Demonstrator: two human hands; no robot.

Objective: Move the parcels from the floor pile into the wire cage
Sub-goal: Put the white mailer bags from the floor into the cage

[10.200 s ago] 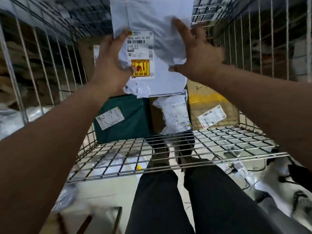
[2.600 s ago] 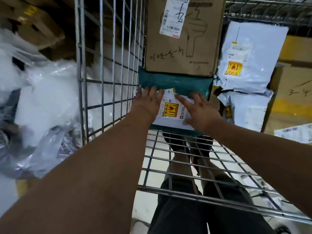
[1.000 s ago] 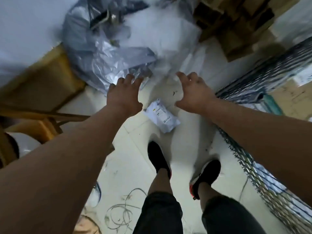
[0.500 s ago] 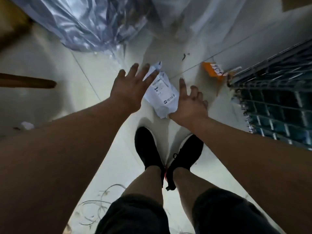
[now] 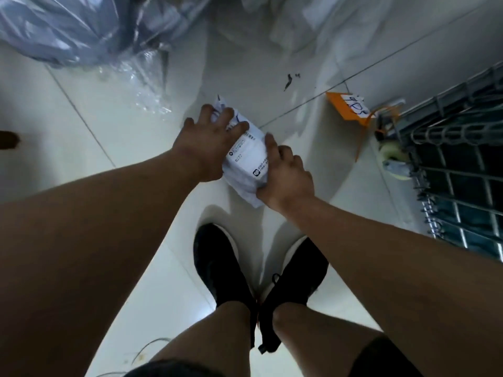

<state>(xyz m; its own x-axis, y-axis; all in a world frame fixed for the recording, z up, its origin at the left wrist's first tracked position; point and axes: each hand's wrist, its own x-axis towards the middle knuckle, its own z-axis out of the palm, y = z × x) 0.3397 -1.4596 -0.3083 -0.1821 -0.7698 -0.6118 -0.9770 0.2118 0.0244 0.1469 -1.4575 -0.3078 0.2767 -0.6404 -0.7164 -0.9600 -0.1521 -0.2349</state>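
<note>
Head view: left hand (image 5: 206,148) and right hand (image 5: 288,178) tight round white parcel (image 5: 249,159), "B222".

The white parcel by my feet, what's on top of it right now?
Left hand grips the parcel's far end, right hand its near edge. A printed label shows between them; the parts under the hands are hidden.

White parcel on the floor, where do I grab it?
Come from above and pinch the white parcel at its opposite edges, where the left hand and right hand sit. It is a soft bag lying flat on the floor, so edges likely lift easiest.
</note>
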